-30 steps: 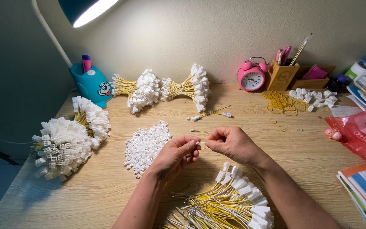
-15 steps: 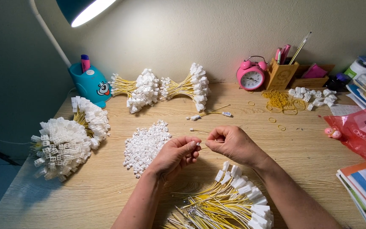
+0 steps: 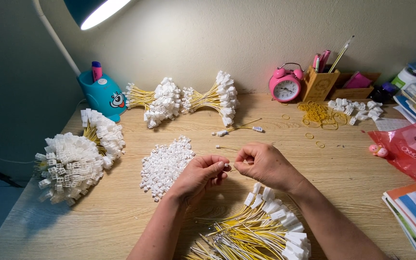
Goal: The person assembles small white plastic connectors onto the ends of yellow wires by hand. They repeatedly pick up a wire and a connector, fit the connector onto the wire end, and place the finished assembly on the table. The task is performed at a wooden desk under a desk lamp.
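Both hands meet over the middle of the wooden desk [image 3: 121,216] — left hand [image 3: 199,175] pinches a small white plug [image 3: 227,165] at its fingertips, right hand [image 3: 265,165] is curled tight around a thin yellow wire [image 3: 244,162] going into it. Loose white plugs [image 3: 165,162] sit just left, a heap of wired ones [image 3: 258,230] right below the wrists.

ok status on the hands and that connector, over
Left hand pinching a small white connector. Right hand pinching a thin wire at it. Nothing between them.
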